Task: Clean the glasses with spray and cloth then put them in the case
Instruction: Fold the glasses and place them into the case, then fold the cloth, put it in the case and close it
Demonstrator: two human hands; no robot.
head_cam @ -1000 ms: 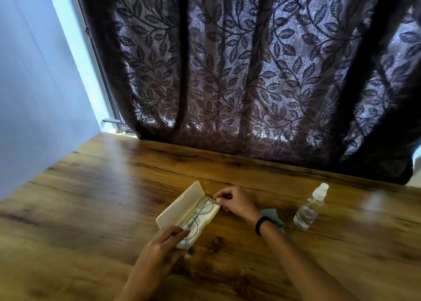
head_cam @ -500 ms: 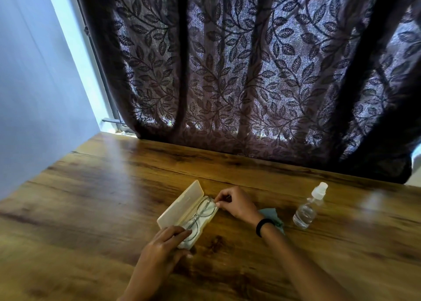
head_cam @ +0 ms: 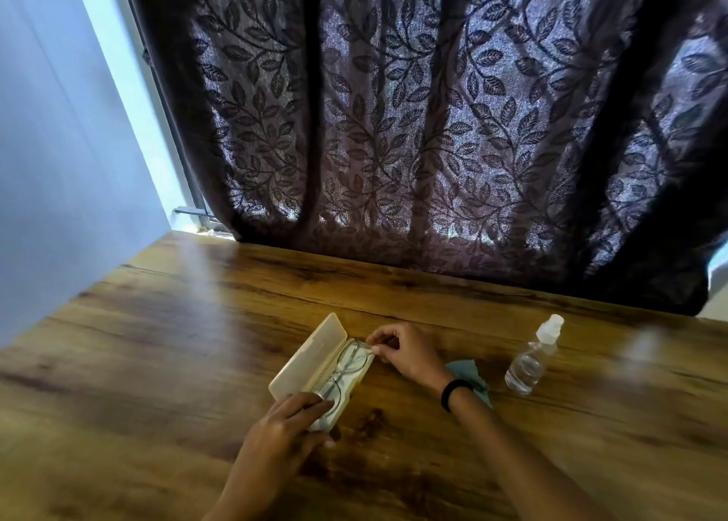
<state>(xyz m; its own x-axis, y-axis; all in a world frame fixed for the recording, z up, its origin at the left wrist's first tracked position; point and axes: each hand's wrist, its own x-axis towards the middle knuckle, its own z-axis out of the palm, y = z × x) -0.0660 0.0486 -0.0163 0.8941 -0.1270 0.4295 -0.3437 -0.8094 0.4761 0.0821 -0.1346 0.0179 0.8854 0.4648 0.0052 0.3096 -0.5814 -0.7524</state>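
A cream glasses case [head_cam: 311,357] lies open on the wooden table [head_cam: 177,343], with its lid tipped up to the left. Thin wire-framed glasses [head_cam: 352,361] lie folded inside the tray. My left hand [head_cam: 279,430] holds the near end of the case, fingers laid over it and thumb at its side. At the far end, my right hand [head_cam: 409,351] has curled fingers that pinch the end of the glasses. A teal cloth [head_cam: 470,376] lies partly hidden under my right wrist. The clear spray bottle [head_cam: 532,359] with a white cap stands to the right.
A dark leaf-patterned curtain [head_cam: 433,126] hangs along the table's far edge. A pale wall [head_cam: 59,166] borders the table on the left. Bare wood stretches left of the case and right of the bottle.
The glasses have settled a little lower into the case tray. Both hands stay at the two ends of the case, barely moved.
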